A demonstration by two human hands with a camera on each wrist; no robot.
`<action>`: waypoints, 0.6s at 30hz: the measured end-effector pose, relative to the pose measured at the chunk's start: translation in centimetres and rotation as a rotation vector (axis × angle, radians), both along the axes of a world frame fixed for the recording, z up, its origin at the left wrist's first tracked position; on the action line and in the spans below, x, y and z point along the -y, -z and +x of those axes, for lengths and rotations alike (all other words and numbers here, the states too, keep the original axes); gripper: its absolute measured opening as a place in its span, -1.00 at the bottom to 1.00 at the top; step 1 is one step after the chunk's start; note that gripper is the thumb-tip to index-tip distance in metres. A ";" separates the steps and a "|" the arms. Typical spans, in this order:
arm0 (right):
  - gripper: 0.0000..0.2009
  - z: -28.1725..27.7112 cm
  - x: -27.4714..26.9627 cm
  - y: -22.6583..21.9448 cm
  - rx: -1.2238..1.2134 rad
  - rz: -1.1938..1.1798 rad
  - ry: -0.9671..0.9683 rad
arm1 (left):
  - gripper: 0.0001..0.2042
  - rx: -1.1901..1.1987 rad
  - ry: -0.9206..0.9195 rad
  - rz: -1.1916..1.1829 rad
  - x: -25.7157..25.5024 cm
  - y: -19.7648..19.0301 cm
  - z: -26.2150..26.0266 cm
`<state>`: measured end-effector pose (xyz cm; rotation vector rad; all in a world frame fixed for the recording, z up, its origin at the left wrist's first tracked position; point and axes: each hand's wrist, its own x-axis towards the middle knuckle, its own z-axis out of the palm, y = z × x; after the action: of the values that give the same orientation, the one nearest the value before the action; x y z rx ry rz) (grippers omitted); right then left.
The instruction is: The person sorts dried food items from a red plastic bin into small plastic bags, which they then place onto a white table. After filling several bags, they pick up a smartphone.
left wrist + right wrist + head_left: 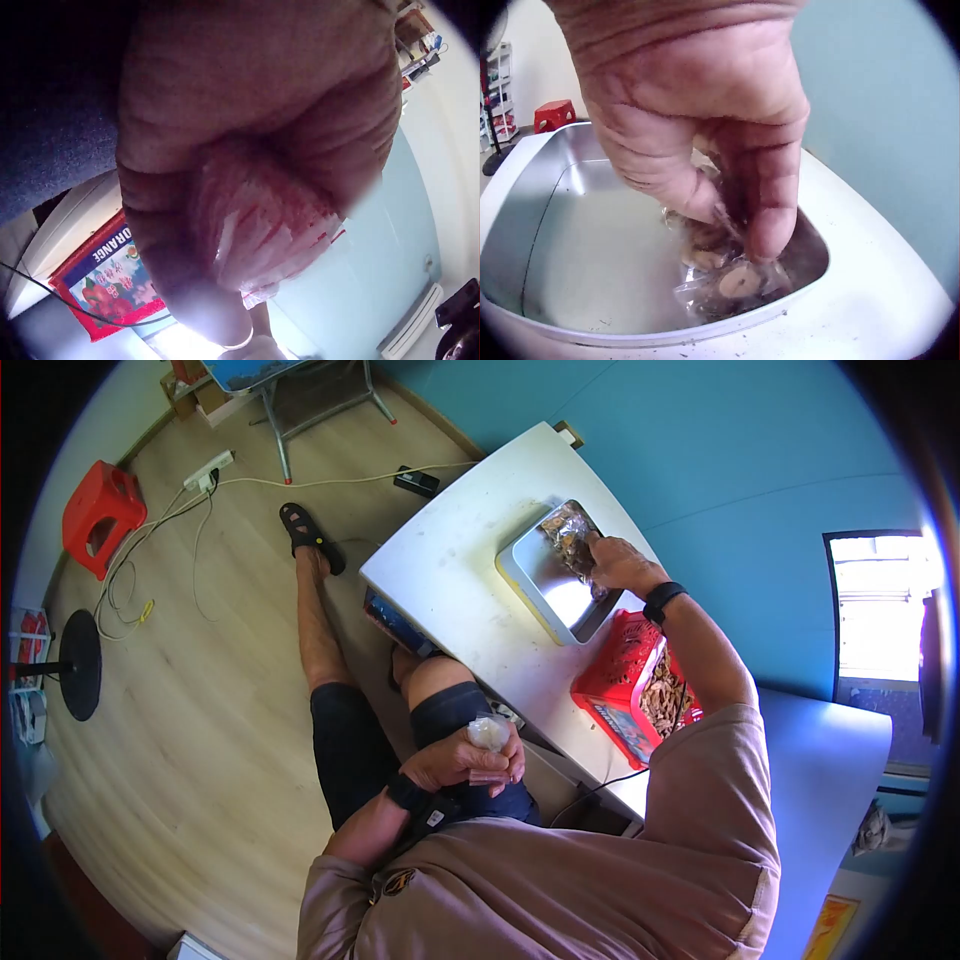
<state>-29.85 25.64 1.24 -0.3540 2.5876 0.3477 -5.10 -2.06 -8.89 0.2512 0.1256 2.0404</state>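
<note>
A metal tray (545, 575) sits on the white table (455, 575). My right hand (620, 565) reaches into its far corner and pinches a clear bag of brown slices (570, 538). In the right wrist view the fingers (769, 195) grip the bag (731, 281) against the tray's wall (810, 262). My left hand (465, 758) rests on my knee, curled round a bunch of crumpled clear bags (488, 732). The left wrist view shows those bags (262, 232), with red print, bunched inside the fist.
A red basket (625, 675) of brown slices stands on the table near the tray. A cable runs off the table's near edge. On the floor are a red stool (100, 510), a power strip (208, 470) with cords, and a fan base (80, 665).
</note>
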 end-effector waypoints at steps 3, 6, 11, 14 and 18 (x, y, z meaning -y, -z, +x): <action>-0.62 -0.5 -2.2 -0.2 -0.069 -0.055 -0.108 | -0.76 -0.008 -0.022 -0.011 0.0 -0.2 0.0; -0.67 1.4 -1.3 -3.3 -0.049 -0.260 0.156 | -0.78 -0.012 -0.093 -0.080 0.1 -1.0 0.1; -0.75 9.2 2.5 -7.9 -0.075 -0.745 0.272 | -0.79 0.052 -0.252 -0.166 -1.4 -1.9 0.7; -0.82 16.5 5.8 -8.2 -0.238 -0.830 0.163 | -0.81 0.098 -0.413 -0.239 -1.9 -2.6 0.2; -0.84 24.3 10.6 -6.3 -0.379 -0.828 0.059 | -0.67 0.091 -0.485 -0.296 -2.3 -3.7 1.3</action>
<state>-5.52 15.04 7.55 -0.5225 2.9928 -0.7797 -3.78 0.20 -5.16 -0.0670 0.4653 2.4700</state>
